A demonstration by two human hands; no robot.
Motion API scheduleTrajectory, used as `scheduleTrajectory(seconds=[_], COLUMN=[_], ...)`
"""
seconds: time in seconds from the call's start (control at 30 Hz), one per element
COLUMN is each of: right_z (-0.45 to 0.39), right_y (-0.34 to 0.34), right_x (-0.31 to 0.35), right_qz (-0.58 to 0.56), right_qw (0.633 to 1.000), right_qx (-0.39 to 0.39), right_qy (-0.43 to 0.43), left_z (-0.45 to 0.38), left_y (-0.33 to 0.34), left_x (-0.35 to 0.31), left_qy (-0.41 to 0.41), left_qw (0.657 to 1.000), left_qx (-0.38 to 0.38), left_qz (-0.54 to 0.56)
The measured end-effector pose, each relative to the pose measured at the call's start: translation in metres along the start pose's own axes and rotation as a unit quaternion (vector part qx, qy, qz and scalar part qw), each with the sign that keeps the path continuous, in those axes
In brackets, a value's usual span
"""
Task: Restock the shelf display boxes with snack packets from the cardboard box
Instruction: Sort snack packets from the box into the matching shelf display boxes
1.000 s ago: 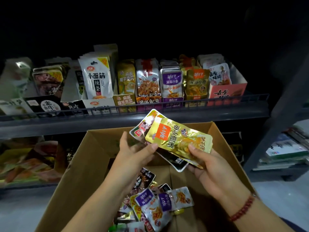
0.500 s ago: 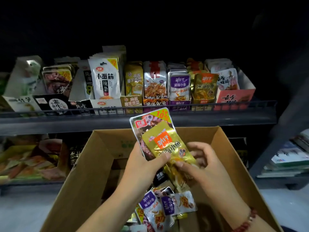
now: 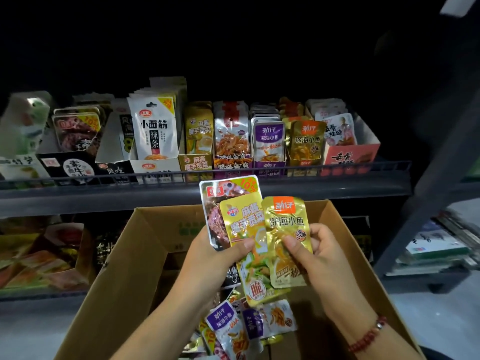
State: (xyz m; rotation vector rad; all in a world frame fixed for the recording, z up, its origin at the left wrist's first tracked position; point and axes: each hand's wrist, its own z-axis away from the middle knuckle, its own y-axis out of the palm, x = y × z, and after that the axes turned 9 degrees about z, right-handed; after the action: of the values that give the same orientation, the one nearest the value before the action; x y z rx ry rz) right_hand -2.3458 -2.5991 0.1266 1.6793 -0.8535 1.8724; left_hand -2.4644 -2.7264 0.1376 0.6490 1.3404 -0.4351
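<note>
Dark shelving fills the upper half of the frame, with a grey shelf (image 3: 181, 193) carrying a row of display boxes already mostly filled with upright snack packets. Below centre sits the open cardboard box (image 3: 145, 245), a loose heap of purple packets (image 3: 223, 318) and others lying in its bottom. Above it the left hand (image 3: 210, 258) grasps a fanned pair: a red-labelled packet (image 3: 223, 193) behind a yellow packet (image 3: 246, 229). The right hand (image 3: 319, 258) pinches a gold fish packet (image 3: 285, 224) just beside them. Its matching gold display box (image 3: 306, 152) stands at upper right, so sorting looks underway, with many packets left to shelve.
</note>
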Motion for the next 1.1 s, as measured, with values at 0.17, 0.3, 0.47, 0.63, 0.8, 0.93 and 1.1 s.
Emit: scheduleTrajectory(seconds=[0.17,0.3,0.47,0.63,0.8,0.93,1.1], right_z=[-0.003,-0.009,-0.035,-0.066,-0.091,-0.115,-0.142], right_y=[0.001,0.002,0.008,0.017,0.022,0.011,-0.016], right_x=[0.003,0.013,0.036,0.056,0.065,0.071,0.075], right_qz=[-0.001,-0.011,-0.017,0.02,0.087,0.234,0.334], right_qw=[1.0,1.0,1.0,0.999,0.992,0.956,0.897], right_qx=[0.011,0.009,-0.004,-0.038,-0.072,-0.135,-0.248], right_qy=[-0.006,0.021,0.016,-0.003,-0.051,-0.112,-0.149], left_z=[-0.002,-0.007,-0.016,-0.024,-0.03,-0.032,-0.033], left_y=[-0.003,-0.01,-0.024,-0.033,-0.038,-0.039,-0.034], left_x=[-0.004,-0.012,-0.021,-0.027,-0.03,-0.033,-0.035], left_qy=[0.055,0.102,0.1,0.056,0.046,0.055,0.062], left_qw=[0.997,0.99,0.99,0.996,0.995,0.995,0.996], left_qx=[-0.027,-0.039,-0.06,-0.066,-0.078,-0.074,-0.065], left_qz=[-0.049,-0.09,-0.073,0.013,0.044,0.044,0.029])
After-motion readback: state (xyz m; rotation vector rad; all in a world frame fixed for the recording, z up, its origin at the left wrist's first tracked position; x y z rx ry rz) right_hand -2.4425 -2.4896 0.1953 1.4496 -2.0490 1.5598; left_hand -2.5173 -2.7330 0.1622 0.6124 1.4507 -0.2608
